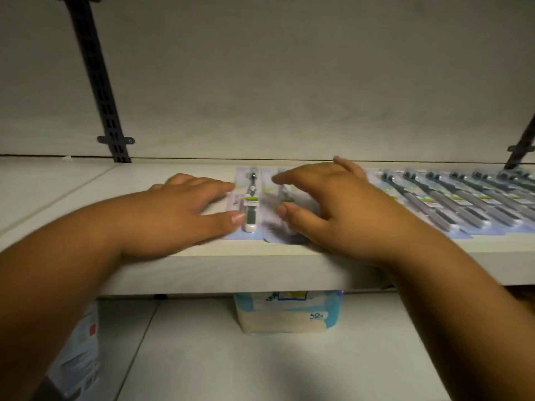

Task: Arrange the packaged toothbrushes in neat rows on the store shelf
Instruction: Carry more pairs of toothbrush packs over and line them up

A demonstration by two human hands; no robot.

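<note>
L hand [185, 204] flat, fingers spread, on toothbrush pack [249, 204] at its 3 o'clock; R hand [327, 204] clawed apart over blurred pack [278, 224] on shelf [231, 270].

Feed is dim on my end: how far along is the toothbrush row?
Done: a row of packs lies side by side along the right of the shelf. In hand: the left hand rests flat on the end pack, and the right hand arches over its neighbour. Left: the shelf's left stretch holds no packs.
</note>
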